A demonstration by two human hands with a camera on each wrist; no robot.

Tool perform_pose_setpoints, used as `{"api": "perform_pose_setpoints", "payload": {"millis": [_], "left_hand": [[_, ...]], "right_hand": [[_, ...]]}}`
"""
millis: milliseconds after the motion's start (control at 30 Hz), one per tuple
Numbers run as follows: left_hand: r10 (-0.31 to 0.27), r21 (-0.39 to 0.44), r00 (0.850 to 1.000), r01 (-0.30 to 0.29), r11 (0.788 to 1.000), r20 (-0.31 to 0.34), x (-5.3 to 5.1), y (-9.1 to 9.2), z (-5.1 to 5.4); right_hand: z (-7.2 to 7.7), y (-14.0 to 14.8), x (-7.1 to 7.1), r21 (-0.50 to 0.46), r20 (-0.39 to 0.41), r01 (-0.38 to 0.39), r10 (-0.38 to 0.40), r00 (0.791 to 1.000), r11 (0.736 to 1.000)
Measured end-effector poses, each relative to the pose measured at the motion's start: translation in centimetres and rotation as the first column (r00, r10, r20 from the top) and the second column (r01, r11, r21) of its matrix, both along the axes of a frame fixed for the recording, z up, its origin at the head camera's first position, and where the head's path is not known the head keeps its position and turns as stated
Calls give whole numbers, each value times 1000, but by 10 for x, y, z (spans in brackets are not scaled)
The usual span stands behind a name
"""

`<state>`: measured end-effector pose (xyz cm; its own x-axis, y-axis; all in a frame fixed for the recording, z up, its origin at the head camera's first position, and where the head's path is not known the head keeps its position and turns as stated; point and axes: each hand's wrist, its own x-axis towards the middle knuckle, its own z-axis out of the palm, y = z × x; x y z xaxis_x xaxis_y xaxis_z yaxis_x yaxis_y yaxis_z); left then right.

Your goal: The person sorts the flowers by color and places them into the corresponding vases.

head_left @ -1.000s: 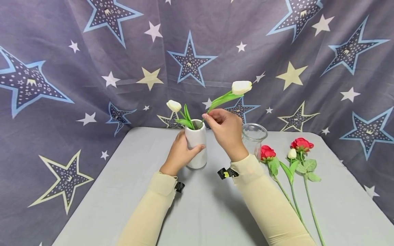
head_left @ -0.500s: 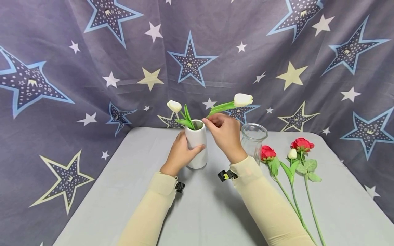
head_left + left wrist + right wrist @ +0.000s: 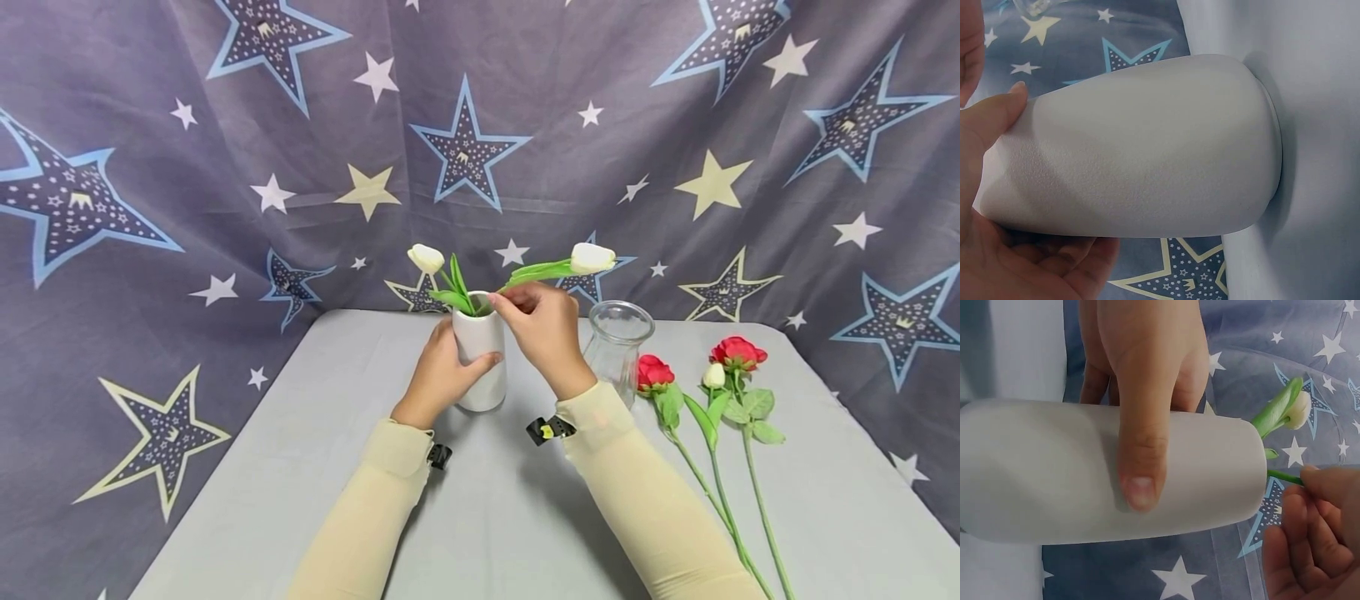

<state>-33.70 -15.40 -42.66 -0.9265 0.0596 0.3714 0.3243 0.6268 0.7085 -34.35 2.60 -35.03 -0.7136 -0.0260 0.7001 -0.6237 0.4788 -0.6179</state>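
White and matt, the vase (image 3: 480, 354) stands upright on the grey table (image 3: 465, 517); take it as the head view's clock centre. At eight o'clock the left hand (image 3: 444, 379) wraps it, thumb across the front. Towards two o'clock the right hand (image 3: 546, 333) pinches the stem of the upper tulip (image 3: 592, 258) between thumb and fingertips; that stem meets the vase's mouth, its lower end hidden, and its white bloom points to three o'clock. Inside the vase, a first tulip (image 3: 426, 258) leans to eleven o'clock. At three o'clock stands a clear glass jar (image 3: 613, 358), partly behind the right hand's wrist; beyond it lie a near rose (image 3: 655, 372), a small tulip (image 3: 714, 377) and a far rose (image 3: 738, 353), both roses red, stems running towards four o'clock.
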Motion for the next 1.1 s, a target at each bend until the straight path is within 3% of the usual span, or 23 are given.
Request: {"api": "perform_pose_setpoints", "payload": {"millis": [400, 600, 1100], "left_hand": [[5, -4, 1000, -5, 1000, 9, 0, 0, 0], [9, -7, 1000, -9, 1000, 17, 1, 0, 0], [6, -13, 1000, -6, 1000, 4, 1, 0, -1]], "right_hand": [[-5, -3, -5, 53, 74, 11, -15, 997, 999], [-8, -3, -6, 35, 128, -25, 20, 992, 999], [-12, 2, -7, 42, 174, -33, 25, 984, 999]]}}
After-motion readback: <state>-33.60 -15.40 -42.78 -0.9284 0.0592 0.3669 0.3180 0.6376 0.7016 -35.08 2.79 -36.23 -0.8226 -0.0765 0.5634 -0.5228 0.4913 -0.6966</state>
